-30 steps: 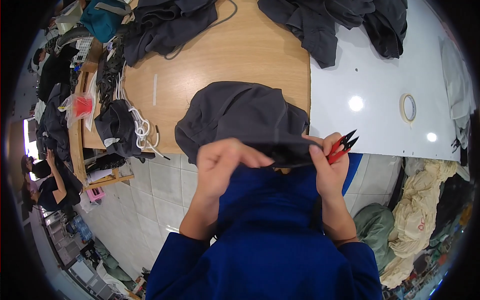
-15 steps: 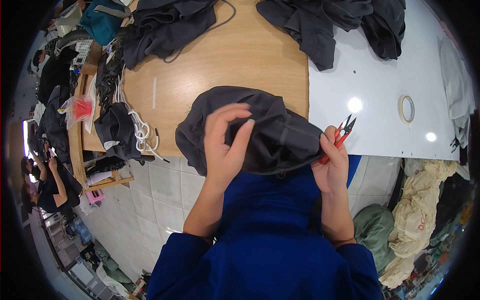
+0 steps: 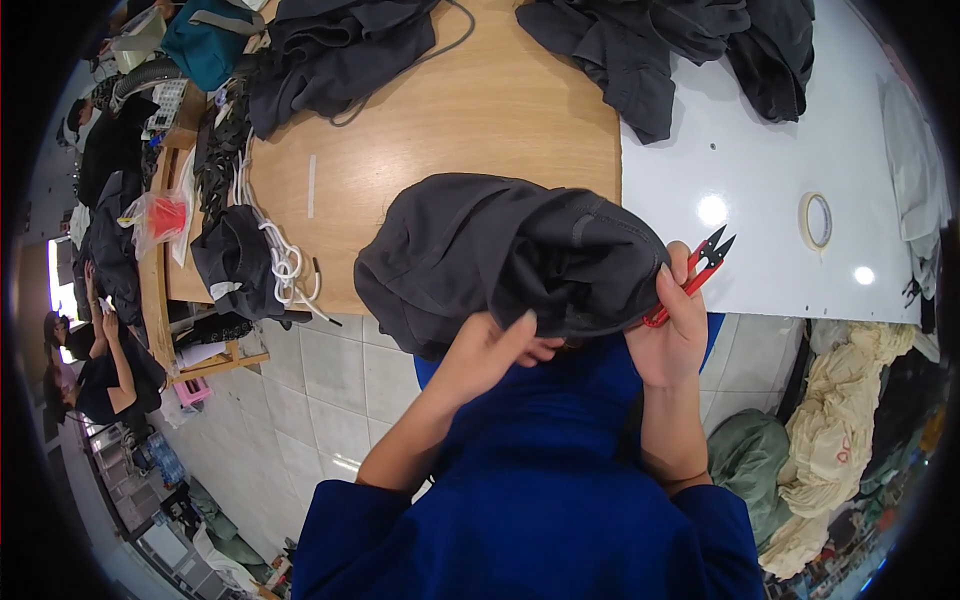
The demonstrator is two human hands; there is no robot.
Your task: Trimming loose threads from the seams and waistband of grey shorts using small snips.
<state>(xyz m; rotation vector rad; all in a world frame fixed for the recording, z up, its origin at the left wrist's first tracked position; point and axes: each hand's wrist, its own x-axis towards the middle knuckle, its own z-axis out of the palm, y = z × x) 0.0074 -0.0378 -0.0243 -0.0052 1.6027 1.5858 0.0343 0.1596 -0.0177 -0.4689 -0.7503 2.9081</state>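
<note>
A dark grey garment [image 3: 440, 255] lies bunched at the near edge of the wooden table, its stitched opening turned toward me on the right. My right hand [image 3: 668, 335] is closed on the right rim of that opening. The same hand also keeps hold of red-handled thread snips [image 3: 700, 270], whose dark blades point up and to the right, spread apart. At the garment's near edge is my left hand [image 3: 490, 360], thumb stretched out and fingers loosely apart, touching or just beside the cloth. Some of its fingers are partly hidden.
More dark grey garments [image 3: 340, 60] lie at the far side. On the white tabletop [image 3: 760, 200] to the right rests a roll of tape [image 3: 816, 220]. White cords [image 3: 285, 255] and dark cloth sit at left. Cream fabric [image 3: 830, 440] is heaped below right; people work far left.
My left hand has come down from over the garment to its near edge. The opening now gapes wider, and the snips have shifted slightly right with my right hand.
</note>
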